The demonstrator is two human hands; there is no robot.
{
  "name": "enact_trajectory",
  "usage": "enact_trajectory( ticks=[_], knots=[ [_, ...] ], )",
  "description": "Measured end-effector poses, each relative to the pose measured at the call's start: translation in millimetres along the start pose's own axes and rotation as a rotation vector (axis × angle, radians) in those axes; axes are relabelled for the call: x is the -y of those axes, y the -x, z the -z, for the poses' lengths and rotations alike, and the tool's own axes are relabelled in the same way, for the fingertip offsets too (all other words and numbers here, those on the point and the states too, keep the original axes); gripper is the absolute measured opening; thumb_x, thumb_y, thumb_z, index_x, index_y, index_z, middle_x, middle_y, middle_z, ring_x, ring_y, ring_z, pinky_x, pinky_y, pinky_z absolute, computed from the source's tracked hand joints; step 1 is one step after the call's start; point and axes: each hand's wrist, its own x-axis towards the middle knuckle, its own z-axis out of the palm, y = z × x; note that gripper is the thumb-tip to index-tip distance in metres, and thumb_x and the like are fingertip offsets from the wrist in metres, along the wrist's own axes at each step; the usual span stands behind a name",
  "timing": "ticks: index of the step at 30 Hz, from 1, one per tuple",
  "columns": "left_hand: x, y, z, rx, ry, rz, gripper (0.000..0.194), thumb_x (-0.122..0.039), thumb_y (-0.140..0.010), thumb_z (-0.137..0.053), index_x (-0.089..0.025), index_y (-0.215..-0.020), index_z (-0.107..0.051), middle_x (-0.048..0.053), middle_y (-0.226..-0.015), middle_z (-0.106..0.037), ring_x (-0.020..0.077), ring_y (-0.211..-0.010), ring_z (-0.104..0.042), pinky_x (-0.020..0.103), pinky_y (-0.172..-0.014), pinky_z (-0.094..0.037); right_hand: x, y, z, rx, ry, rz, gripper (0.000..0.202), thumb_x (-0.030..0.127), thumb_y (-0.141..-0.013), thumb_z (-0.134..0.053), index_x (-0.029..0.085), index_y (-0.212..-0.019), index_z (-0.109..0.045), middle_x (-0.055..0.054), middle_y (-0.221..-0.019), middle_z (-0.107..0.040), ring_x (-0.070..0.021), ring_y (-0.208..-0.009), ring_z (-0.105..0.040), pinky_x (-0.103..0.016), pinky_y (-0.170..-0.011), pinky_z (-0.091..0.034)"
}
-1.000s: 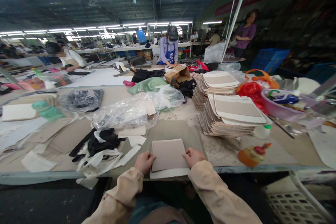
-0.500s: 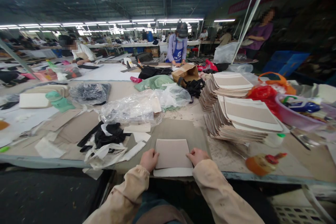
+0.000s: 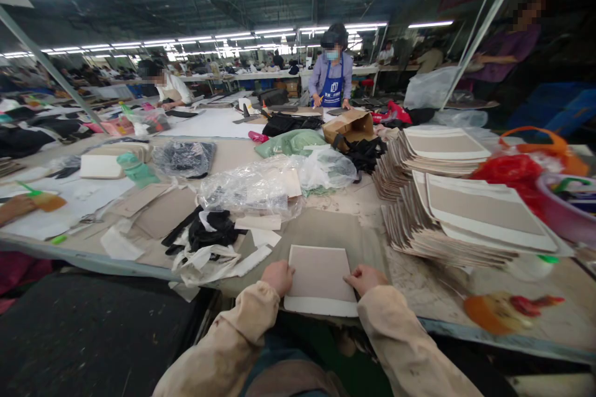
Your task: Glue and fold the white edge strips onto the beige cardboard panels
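Left hand and right hand each w/ grip pressed on side edges of a beige panel, fingers curled on top, not lifted. Panel lies flat at near edge of table, its white backing overhanging slightly. Black-and-white scraps just left; stacks of panels toward right edge; orange bottle near right front.

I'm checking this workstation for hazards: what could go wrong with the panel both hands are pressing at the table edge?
The panel overhangs the table edge; if the left hand or right hand lets go, it might slip off. The orange bottle lies on its side close by and could leak or smear onto it. The fanned stack of panels leans outward and might slide.
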Motion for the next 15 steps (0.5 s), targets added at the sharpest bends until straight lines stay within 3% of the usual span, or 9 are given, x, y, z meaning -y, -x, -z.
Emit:
enact_trajectory(
  ticks=[15],
  knots=[
    [-1.0, -2.9, 0.7, 0.016, -0.023, 0.028, 0.032, -0.031, -0.088, -0.039, -0.011, -0.096, -0.064, 0.017, -0.099, -0.067, 0.0265, -0.097, -0.062, 0.034, -0.081, -0.044, -2.8, -4.7, 1.4, 0.034, 0.024, -0.004, 0.027, 0.048, -0.072, -0.065, 0.021, -0.069, -0.065, -0.005, -0.073, -0.067, -0.0196, -0.069, -0.06, -0.027, -0.053, -0.033]
  ],
)
